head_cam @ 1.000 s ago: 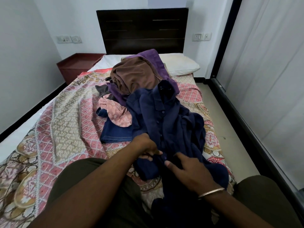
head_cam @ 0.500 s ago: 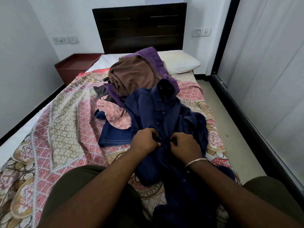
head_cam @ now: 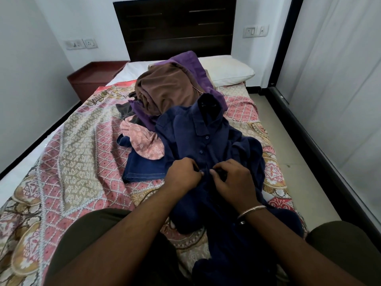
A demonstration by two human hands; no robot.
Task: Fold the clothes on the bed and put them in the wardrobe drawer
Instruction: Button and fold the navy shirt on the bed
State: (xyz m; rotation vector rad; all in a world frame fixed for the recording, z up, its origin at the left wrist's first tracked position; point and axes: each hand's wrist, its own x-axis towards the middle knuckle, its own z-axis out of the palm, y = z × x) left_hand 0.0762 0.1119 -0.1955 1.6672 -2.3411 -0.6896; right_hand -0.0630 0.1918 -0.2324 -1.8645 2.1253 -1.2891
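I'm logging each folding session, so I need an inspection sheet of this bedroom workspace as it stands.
Surface: bed with a patterned pink and beige cover.
Job's things: navy button shirt spread toward the person; brown garment, purple garment, pink floral cloth and folded jeans heaped behind it.
Clutter: white pillow by the headboard.
Hands: left hand and right hand both pinch the shirt's front placket.
Cables: nothing seen.
Surroundings: dark headboard, red bedside table, wall switches.

Two hands (head_cam: 183, 175) (head_cam: 233, 182), one pillow (head_cam: 226, 72), two switch plates (head_cam: 81, 44) (head_cam: 255, 31), one bangle (head_cam: 250, 210).
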